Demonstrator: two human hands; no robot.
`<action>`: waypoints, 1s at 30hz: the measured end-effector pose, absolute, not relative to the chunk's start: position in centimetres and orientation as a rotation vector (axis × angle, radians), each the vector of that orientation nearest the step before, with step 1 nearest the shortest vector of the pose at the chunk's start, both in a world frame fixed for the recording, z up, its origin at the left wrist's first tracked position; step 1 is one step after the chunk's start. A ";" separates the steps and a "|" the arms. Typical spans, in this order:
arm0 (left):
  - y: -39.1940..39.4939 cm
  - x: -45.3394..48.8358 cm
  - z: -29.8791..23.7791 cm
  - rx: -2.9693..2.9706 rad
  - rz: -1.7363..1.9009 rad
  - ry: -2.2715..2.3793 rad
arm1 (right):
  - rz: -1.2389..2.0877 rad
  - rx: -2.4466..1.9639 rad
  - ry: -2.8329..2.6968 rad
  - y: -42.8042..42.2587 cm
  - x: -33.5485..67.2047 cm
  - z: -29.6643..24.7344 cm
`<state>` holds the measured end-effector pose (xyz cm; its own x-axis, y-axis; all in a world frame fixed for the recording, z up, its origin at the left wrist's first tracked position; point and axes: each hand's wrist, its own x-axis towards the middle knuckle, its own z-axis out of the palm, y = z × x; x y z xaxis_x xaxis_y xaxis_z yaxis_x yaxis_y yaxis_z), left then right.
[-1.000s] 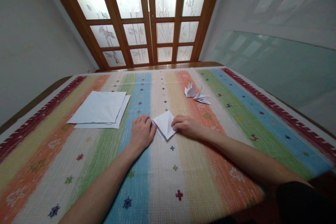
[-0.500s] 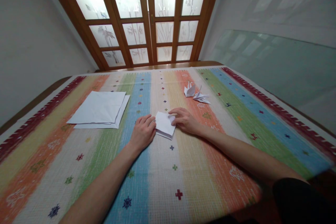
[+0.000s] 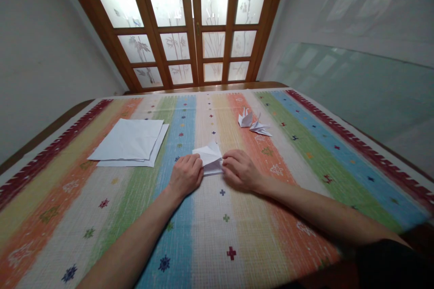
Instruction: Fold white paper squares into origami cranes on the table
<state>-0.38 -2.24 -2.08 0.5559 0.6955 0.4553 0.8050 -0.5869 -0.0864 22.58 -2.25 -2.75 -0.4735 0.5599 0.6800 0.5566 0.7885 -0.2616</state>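
Observation:
Between my hands, low over the table, is a small folded sheet of white paper (image 3: 209, 154), its upper layer lifted and a gap showing beneath it. My left hand (image 3: 186, 172) grips the paper's left edge, fingers curled and thumb against it. On the other side my right hand (image 3: 240, 169) pinches the right corner between thumb and fingers. Parts of both edges are hidden behind the fingertips.
A stack of white paper sheets (image 3: 130, 141) lies to the left. Two folded paper cranes (image 3: 245, 119) stand beyond my right hand. A striped, patterned tablecloth (image 3: 210, 235) covers the table. Behind it are wood-framed glass doors (image 3: 198, 31).
The paper has gone from lying nearly flat to having its upper layer raised. My right hand has moved slightly nearer me and now pinches the right corner.

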 end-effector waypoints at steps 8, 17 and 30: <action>-2.4 -0.3 -2.2 -2.481 -0.542 -1.267 | 0.003 -0.784 -2.008 -1.2 22.5 -1.6; -2.4 -0.2 -2.1 -2.470 -0.589 -1.354 | 0.028 -0.774 -2.114 -1.1 22.0 -2.2; -2.3 -0.3 -2.3 -2.455 -0.592 -1.398 | -0.228 -0.680 -2.288 -0.5 22.1 -2.8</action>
